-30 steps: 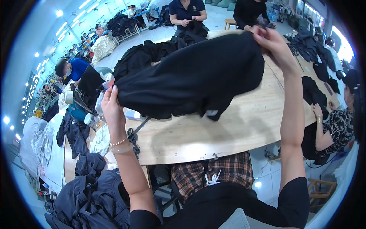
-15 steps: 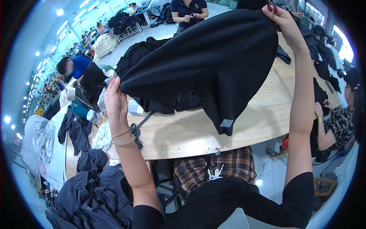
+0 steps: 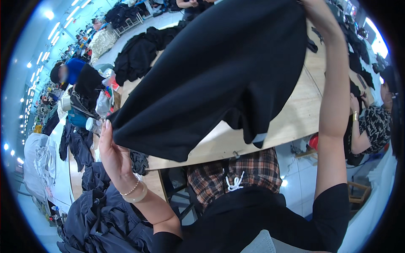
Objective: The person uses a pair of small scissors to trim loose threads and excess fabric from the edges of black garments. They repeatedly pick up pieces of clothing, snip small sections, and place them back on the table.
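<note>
A large black garment [image 3: 211, 80] is stretched up in the air between my two hands, over the pale wooden table [image 3: 295, 114]. My left hand [image 3: 116, 162] pinches its lower left corner between thumb and fingers. My right hand [image 3: 317, 12] grips its upper right end, high at the picture's top edge, where the fingertips are cut off. The garment's lower edge hangs in folds, and a small light label [image 3: 259, 138] shows near its lowest right part. I cannot tell what kind of garment it is.
Dark clothes [image 3: 105, 219] are heaped at my lower left. Another black pile [image 3: 135, 55] lies on the table's far left, near a clear plastic jar [image 3: 93, 125]. A co-worker in a patterned top [image 3: 373, 133] sits at the right; another in blue [image 3: 76, 71] bends at the left.
My left hand has moved down and left with its corner, tilting the garment more steeply. My right hand has risen, and the red-handled tool seen in it before is out of view.
</note>
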The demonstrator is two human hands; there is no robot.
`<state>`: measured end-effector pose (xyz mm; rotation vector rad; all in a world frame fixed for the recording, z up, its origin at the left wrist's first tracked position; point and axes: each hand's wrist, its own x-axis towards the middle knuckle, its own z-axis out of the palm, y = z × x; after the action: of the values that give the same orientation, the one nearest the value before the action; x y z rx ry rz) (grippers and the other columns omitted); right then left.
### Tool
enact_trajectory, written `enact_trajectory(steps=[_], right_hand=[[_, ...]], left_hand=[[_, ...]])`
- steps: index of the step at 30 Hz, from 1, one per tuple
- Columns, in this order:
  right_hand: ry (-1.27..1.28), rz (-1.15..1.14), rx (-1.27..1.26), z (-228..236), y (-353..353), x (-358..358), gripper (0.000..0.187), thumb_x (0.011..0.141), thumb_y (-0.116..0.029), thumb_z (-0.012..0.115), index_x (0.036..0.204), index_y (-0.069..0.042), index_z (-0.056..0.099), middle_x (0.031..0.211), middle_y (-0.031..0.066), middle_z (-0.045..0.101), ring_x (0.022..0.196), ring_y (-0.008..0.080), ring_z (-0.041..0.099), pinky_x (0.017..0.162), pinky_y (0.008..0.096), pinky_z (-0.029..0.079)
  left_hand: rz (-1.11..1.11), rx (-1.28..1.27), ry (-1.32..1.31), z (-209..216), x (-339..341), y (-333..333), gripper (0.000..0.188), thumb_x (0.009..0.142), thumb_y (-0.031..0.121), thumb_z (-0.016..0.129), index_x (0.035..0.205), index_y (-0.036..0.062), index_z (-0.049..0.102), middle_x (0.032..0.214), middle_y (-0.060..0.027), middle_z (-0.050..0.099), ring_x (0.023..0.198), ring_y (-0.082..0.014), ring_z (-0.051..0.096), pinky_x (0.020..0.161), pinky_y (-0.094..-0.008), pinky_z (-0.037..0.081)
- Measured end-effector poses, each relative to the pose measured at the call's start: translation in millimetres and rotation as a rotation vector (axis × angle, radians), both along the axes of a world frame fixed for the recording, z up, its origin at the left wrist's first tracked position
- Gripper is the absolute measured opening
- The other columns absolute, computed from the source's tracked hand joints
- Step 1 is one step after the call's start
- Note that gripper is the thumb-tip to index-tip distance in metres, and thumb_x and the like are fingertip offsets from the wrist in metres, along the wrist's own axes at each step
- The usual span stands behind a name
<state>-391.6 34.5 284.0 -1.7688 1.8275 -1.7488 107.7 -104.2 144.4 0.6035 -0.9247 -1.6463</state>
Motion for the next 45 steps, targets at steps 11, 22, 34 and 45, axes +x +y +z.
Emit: enact_trajectory(steps=[11, 22, 34, 45], right_hand=[[-0.856, 0.488, 0.380, -274, -9, 154, 0.018, 0.105, -0.024, 0.055, 0.095, -0.009, 0.059, 0.078, 0.0021, 0.065, 0.058, 0.0060, 0.056, 0.052, 0.0206, 0.043], [-1.034, 0.248, 0.479, -427, 48, 182, 0.016, 0.105, -0.020, 0.055, 0.098, -0.005, 0.058, 0.082, 0.0028, 0.062, 0.066, 0.0085, 0.061, 0.057, 0.0219, 0.051], [-1.000, 0.230, 0.465, -428, 46, 182, 0.016, 0.105, -0.019, 0.054, 0.098, -0.004, 0.058, 0.081, 0.0029, 0.062, 0.062, 0.0071, 0.059, 0.054, 0.0207, 0.050], [-0.827, 0.134, 0.492, -414, 40, 181, 0.012, 0.101, -0.014, 0.061, 0.098, -0.002, 0.064, 0.083, 0.0012, 0.058, 0.068, 0.0074, 0.056, 0.062, 0.0212, 0.046]], left_hand=[[0.541, -0.384, -1.046, -170, -13, 40, 0.021, 0.099, 0.007, 0.061, 0.118, -0.0010, 0.062, 0.111, -0.0115, 0.068, 0.093, -0.0195, 0.066, 0.079, -0.0308, 0.052], [-0.300, -0.838, -1.055, -245, -105, 113, 0.027, 0.078, 0.008, 0.078, 0.105, 0.0060, 0.071, 0.116, -0.0080, 0.065, 0.102, -0.0257, 0.062, 0.088, -0.0362, 0.052], [-0.021, -0.315, -0.875, -250, -73, 91, 0.011, 0.098, 0.003, 0.062, 0.092, -0.0029, 0.068, 0.086, -0.0065, 0.071, 0.077, -0.0108, 0.065, 0.070, -0.0243, 0.052], [0.490, -0.323, -1.397, -244, 59, 58, 0.054, 0.093, -0.003, 0.060, 0.144, 0.0052, 0.045, 0.135, -0.0214, 0.047, 0.123, -0.0315, 0.052, 0.100, -0.0398, 0.044]])
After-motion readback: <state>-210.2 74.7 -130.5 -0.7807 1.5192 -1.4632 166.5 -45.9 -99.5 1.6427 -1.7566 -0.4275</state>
